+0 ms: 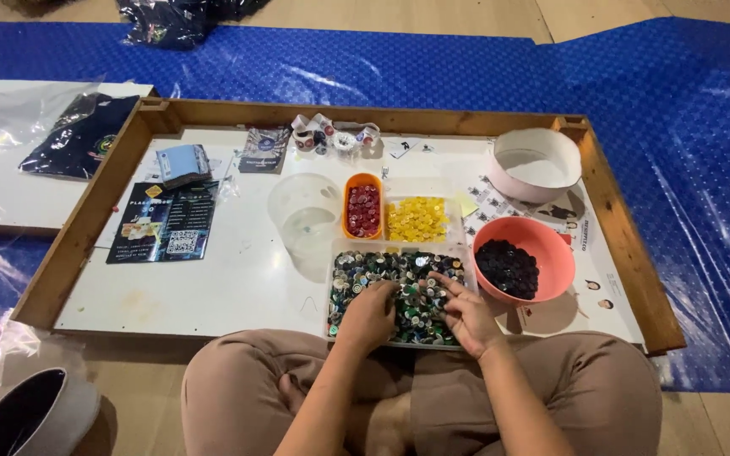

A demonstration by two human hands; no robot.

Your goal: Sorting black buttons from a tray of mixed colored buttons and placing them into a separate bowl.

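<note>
Both my hands rest in a clear rectangular tray [336, 253] filled with several mixed small buttons [416, 295] in green, grey and dark tones. My left hand [369, 314] is curled over the buttons near the tray's front, fingers bent down among them. Beside it, my right hand [464, 309] lies with fingers spread over the buttons on the tray's right side. I cannot see whether either hand pinches a button. Behind the tray stand an orange tub of red buttons [363, 209] and a clear box of yellow buttons [416, 219]. A salmon bowl of black buttons [513, 263] sits at right.
Everything sits on a white board with a wooden frame [86, 224] laid over a blue tarp [686, 169]. An empty clear cup [306, 215], a pale pink bowl [536, 165], leaflets [165, 221], a small packet [182, 163] and tape rolls [331, 135] lie on it. My crossed legs [416, 397] touch the front edge.
</note>
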